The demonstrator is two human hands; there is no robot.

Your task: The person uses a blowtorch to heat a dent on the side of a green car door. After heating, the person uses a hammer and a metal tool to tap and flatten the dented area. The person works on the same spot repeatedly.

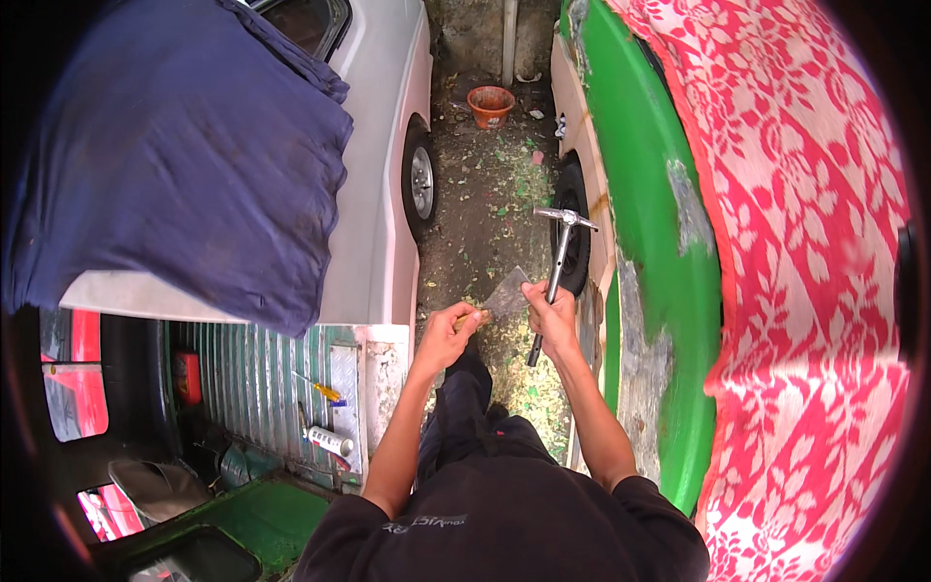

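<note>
My left hand (448, 337) is closed around the handle end of a flat scraper (506, 295), its grey blade slanting up and to the right. My right hand (555, 322) is wrapped round the shaft of a hammer (561, 254), which stands nearly upright with its metal head above the fist and the grip's end below. The right thumb and forefinger are at the far corner of the scraper's blade; whether they press on it I cannot tell. Both hands are in front of my body, above the walkway between two vehicles.
On the right is a green vehicle (630, 126) with bare grey patches, under a red-and-white floral cloth (795, 194). To the left a pale vehicle (393, 126) carries a dark blue cloth (184, 165). A screwdriver (326, 392) and a spray can (331, 441) lie on the ribbed bed. An orange pot (491, 109) stands far ahead; paint flakes litter the ground.
</note>
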